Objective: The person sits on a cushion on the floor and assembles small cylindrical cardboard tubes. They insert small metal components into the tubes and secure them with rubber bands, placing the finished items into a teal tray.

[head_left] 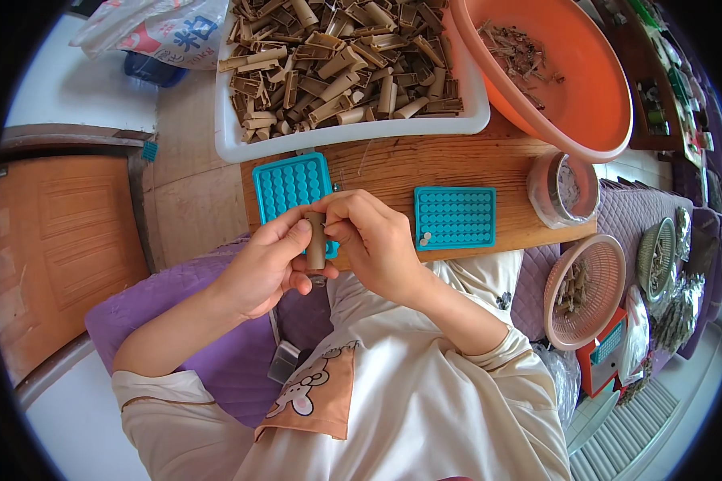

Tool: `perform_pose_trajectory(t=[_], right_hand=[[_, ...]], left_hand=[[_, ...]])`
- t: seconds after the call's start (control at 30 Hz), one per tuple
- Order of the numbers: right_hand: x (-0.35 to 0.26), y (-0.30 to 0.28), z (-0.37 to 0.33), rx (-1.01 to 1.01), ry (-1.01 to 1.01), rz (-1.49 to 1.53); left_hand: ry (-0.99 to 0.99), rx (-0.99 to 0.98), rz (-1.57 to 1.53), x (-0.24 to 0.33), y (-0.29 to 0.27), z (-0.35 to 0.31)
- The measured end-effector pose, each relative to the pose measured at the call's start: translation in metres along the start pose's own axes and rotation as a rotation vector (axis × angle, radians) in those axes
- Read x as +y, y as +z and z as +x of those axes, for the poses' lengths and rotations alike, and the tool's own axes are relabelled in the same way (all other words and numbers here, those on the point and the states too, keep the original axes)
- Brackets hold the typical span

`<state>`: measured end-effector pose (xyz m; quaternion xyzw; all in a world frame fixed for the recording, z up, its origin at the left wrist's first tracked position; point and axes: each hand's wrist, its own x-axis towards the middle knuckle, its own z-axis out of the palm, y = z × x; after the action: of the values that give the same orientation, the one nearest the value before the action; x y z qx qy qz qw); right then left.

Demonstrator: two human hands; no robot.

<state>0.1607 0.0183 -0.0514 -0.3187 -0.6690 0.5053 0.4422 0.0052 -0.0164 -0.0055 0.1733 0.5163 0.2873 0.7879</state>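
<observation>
My left hand [269, 260] is closed around a tan, half-round plastic piece [316, 240], held upright between thumb and fingers. My right hand [373, 240] meets it from the other side, its thumb and index finger pinched at the piece's upper edge; whatever sits in that pinch is too small to make out. Partly behind my hands lies a teal tray [291, 186] with rows of round hollows. A second teal tray [456, 216] rests to the right on the wooden table [377, 168], with a few small pale discs [425, 238] in its lower left corner.
Beyond the trays a white bin [353, 131] holds many similar tan pieces. An orange basin [594, 80] with small scraps overhangs the table's far right. A clear round container [565, 188] stands at the right edge. On the purple seat is a pink basket [586, 293] with tan pieces.
</observation>
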Motion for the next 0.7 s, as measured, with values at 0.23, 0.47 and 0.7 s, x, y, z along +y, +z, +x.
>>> perform_pose_trajectory(t=[0.23, 0.47, 0.7], right_hand=[[0.004, -0.007, 0.005, -0.132, 0.026, 0.045], [-0.016, -0.038, -0.002, -0.275, -0.108, -0.031], [-0.042, -0.183, -0.105, 0.252, 0.138, -0.478]], left_hand=[[0.015, 0.009, 0.096, 0.001, -0.001, 0.003], [-0.028, -0.245, 0.13, 0.009, 0.007, -0.006], [0.426, -0.003, 0.749, 0.005, -0.03, -0.001]])
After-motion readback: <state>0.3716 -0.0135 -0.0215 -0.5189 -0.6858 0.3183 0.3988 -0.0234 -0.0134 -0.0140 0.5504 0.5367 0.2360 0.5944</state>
